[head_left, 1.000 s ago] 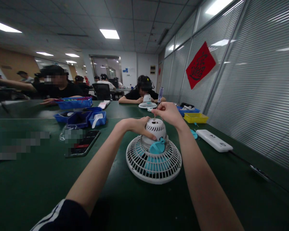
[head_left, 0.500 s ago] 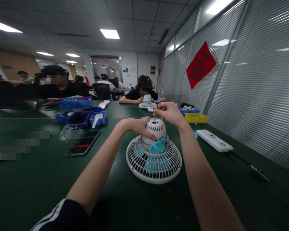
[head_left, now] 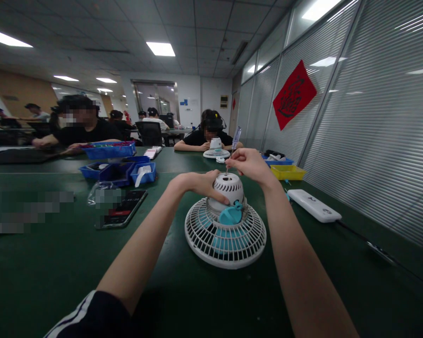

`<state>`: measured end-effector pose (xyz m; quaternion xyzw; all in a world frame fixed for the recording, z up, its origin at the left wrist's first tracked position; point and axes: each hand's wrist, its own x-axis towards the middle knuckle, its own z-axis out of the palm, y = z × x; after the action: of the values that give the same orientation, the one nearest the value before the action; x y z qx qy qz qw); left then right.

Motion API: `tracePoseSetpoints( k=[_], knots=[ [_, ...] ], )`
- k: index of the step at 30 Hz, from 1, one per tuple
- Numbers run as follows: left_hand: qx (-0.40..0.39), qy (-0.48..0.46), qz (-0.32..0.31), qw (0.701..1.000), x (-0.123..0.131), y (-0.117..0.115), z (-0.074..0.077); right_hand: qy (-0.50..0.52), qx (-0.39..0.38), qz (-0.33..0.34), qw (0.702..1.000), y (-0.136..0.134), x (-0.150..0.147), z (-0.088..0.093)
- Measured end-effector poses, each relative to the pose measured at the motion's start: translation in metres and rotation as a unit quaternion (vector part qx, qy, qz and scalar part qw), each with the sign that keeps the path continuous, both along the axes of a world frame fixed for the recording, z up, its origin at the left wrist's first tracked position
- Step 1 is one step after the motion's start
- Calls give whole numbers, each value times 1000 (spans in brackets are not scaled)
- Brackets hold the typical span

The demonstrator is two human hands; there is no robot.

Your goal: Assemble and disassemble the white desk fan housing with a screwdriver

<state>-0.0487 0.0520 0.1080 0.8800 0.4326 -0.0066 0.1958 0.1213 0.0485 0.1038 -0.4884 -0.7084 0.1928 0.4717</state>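
Fan (head_left: 228, 231) stands apart; blue bin (head_left: 150, 177) holds white piece (head_left: 142, 172).

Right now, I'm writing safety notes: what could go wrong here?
The screwdriver leans in the right hand, so it could slip. The left hand grips the fan close by, so a slip might nick that hand. The fan rests on its cage, so uneven pressure might shift it.
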Motion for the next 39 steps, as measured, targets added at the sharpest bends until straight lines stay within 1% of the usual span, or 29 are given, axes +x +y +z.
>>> tracePoseSetpoints(
  k=[5, 9, 17, 24, 29, 33, 36, 39],
  knots=[
    [-10, -3, 2, 1000, 0, 0, 0, -1, -3, 20, 1000, 2, 0, -1],
    [2, 1, 0, 1000, 1, 0, -1, -5, -10, 38, 999, 2, 1, -1],
    [-10, 1, 3, 1000, 0, 2, -1, -33, 13, -13, 999, 1, 1, -1],
    [-15, -10, 1, 1000, 2, 0, -1, -9, 0, -34, 999, -3, -3, 2],
    [-19, -13, 4, 1000, 2, 0, -1, 2, 1, -8, 1000, 1, -2, 1],
    [-21, -7, 9, 1000, 1, 1, -1, 32, -19, 21, 999, 3, -1, 1],
    [-17, -7, 10, 1000, 0, 3, -2, 43, -32, 24, 998, 3, -2, 1],
    [-19, -8, 6, 1000, 0, 4, -3, 23, -15, 15, 1000, 4, 0, 0]
  ],
)
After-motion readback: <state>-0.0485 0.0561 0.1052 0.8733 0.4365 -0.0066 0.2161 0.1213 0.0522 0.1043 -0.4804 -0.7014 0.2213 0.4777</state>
